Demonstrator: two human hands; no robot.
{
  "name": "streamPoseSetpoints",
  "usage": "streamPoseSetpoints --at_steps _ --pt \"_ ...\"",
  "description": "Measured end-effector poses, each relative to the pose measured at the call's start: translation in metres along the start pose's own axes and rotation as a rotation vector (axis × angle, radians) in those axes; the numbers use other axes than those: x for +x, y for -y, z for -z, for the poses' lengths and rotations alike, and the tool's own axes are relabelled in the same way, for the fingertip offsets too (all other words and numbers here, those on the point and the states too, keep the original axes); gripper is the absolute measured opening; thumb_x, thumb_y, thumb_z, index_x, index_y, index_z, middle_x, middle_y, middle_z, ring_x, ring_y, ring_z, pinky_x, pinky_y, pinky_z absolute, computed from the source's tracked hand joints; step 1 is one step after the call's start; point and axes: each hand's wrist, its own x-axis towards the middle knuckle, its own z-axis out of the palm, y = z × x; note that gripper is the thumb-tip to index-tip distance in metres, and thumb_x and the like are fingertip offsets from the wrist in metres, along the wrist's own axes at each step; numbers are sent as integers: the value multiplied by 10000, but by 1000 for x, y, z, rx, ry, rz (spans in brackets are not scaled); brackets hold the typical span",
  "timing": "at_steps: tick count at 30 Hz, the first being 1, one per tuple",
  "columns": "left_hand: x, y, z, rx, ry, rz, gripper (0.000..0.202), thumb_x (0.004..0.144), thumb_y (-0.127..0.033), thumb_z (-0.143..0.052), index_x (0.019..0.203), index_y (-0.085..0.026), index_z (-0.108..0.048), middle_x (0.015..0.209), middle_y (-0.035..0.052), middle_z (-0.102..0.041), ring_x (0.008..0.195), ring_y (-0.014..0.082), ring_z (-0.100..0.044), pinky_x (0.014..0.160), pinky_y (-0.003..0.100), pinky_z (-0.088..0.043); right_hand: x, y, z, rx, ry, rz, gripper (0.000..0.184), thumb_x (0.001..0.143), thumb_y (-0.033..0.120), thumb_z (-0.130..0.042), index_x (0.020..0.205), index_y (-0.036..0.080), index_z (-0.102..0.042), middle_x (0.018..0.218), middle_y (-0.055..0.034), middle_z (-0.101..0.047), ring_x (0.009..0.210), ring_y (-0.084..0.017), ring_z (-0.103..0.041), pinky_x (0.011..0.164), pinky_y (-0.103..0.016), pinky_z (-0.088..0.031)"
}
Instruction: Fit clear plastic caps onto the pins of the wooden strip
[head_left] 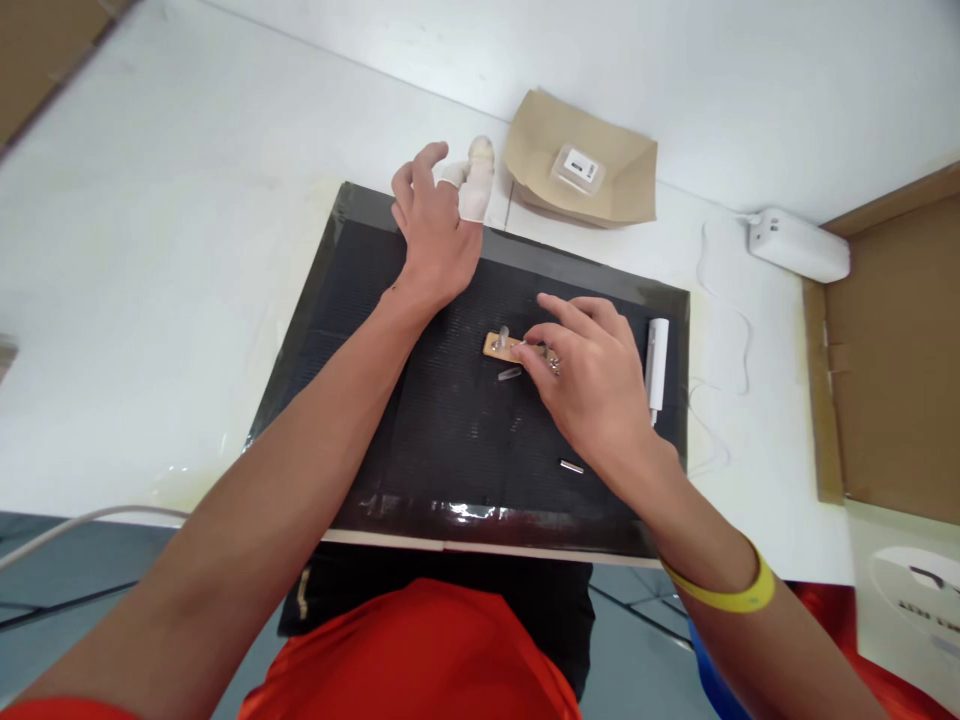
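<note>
My left hand (pixel 441 225) is raised over the far edge of the black mat (pixel 450 430). White covers wrap its thumb and index finger, which press together; anything between them is hidden. My right hand (pixel 589 375) is over a small wooden strip (pixel 492 343), with thumb and index finger closed at its surface. What these fingertips pinch is too small to name. Metal fittings show on the strip, and a short clear piece (pixel 503 336) stands near its left end. Just below lies another clear tube-like piece (pixel 510 374).
A brown paper tray (pixel 626 180) behind the mat holds a small labelled clear box (pixel 578 168). A white stick-like device (pixel 657 365) lies at the mat's right side, and a small metal pin (pixel 571 466) nearer me. A white power strip (pixel 799 245) and cardboard (pixel 900 350) are right.
</note>
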Motion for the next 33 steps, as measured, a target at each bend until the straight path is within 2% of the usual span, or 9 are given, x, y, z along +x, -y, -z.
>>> streamPoseSetpoints --at_steps 3,7,11,15,21,26,29,33 --pt "-2 -7 2 24 20 50 217 1102 -440 -505 1148 -277 -640 1568 60 -521 1546 285 -300 1312 514 -226 0 0 0 11 3 25 134 961 214 -683 947 169 -808 1314 -101 -769 1158 -315 -620 979 -489 -523" --pt "-3 -9 3 43 43 47 305 1126 -463 -425 1208 -243 -621 1606 89 -481 1564 290 -279 1315 512 -209 2 0 2 10 33 16 154 975 212 -661 952 170 -807 1305 -93 -775 1153 -314 -628 980 -496 -516" --pt "-4 -5 3 34 23 25 271 1117 -474 -446 1165 -280 -628 1578 55 -510 1561 295 -307 1312 529 -237 2 1 2 -4 43 22 178 989 198 -630 964 167 -804 1291 -86 -782 1135 -319 -640 961 -497 -514" --pt "-2 -1 1 22 3 18 249 1100 -481 -480 1123 -292 -641 1555 35 -528 1561 284 -319 1321 528 -247 0 0 4 -10 51 23 134 961 202 -683 1015 158 -797 1289 -92 -783 1128 -319 -640 963 -497 -515" --pt "-4 -3 3 44 22 26 250 1093 -502 -488 1143 -304 -632 1574 26 -510 1568 276 -303 1337 505 -233 -2 0 13 -39 19 28 161 920 215 -742 1070 165 -769 1318 -108 -767 1150 -322 -640 979 -483 -517" --pt "-6 -6 4 57 22 27 312 1114 -536 -406 1133 -310 -621 1574 26 -519 1563 261 -306 1322 488 -257 -18 19 21 -212 -103 27 78 949 293 -715 973 219 -720 1512 -147 -635 1324 -351 -572 1045 -505 -451" --pt "-4 -4 3 58 25 15 344 1119 -542 -375 1113 -298 -618 1581 33 -515 1559 265 -304 1315 495 -259 -34 35 18 -309 -177 42 104 973 284 -682 894 217 -689 1512 -161 -632 1331 -333 -565 1055 -491 -409" --pt "0 3 0 42 18 12 302 1108 -525 -426 1189 -288 -596 1557 54 -535 1546 274 -314 1305 526 -268 -53 50 4 -321 -190 -95 169 1009 355 -628 892 241 -672 1547 -163 -599 1330 -365 -555 1033 -546 -377"
